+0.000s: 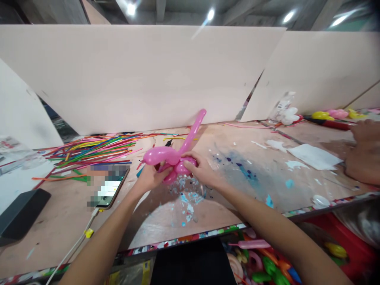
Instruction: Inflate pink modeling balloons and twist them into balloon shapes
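Note:
A pink modelling balloon, twisted into several bubbles, is held just above the table between my two hands. One long thin section of it sticks up and to the right, toward the white panel. My left hand grips the lower left bubbles, its thumb across them and the other fingers partly hidden. On the right side, my right hand is closed round a small round bubble close to the twisted middle. Beneath the hands the tabletop carries flaked blue and white paint.
Many uninflated balloons lie in a heap at the back left. A phone on a cable and a dark box are at left. Another person's hand rests at far right near white paper. A plastic bottle stands behind.

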`<state>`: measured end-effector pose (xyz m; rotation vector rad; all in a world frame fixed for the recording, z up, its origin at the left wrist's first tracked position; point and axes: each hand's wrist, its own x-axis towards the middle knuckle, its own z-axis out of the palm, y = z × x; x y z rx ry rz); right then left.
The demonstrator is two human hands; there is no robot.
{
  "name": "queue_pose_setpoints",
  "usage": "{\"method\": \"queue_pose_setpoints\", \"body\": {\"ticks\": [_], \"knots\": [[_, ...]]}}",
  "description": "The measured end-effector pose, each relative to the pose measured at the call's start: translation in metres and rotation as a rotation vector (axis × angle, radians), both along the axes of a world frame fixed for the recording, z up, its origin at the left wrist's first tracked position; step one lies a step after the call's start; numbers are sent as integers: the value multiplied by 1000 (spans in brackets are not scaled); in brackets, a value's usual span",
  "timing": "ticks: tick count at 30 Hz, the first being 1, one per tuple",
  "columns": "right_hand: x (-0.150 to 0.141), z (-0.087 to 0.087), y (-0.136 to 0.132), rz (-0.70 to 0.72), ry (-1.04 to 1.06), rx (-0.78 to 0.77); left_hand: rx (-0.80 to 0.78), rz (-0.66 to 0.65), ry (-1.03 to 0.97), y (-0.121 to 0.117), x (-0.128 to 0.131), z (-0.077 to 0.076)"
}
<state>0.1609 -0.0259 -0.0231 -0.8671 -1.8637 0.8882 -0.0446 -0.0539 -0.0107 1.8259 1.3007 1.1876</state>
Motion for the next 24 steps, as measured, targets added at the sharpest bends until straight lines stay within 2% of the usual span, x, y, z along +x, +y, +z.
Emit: {"method": "queue_pose_setpoints", "body": {"ticks": [2, 6, 8, 11, 13, 16, 20, 24], "knots": [[0, 1, 0, 62, 12, -153, 79, -2, 37, -1, 3, 2], [-3, 2, -3, 126, -17, -91, 157, 14, 139, -6, 12, -1], [-3, 1, -2, 111, -10, -117, 225, -3, 181, -9, 17, -5], [-1, -2, -1, 94, 71, -260, 339, -12, 214, -12, 22, -11], [0, -4, -1, 101, 121, -328, 352, 19, 216, -12, 23, -12], [-2, -3, -4, 79, 165, -339, 358, 27, 246, -12, 20, -9], [-7, -1, -8, 37, 212, -336, 471, -22, 305, -11, 13, -5], [-12, -4, -8, -35, 328, -436, 588, -51, 365, -9, 10, -10]]}}
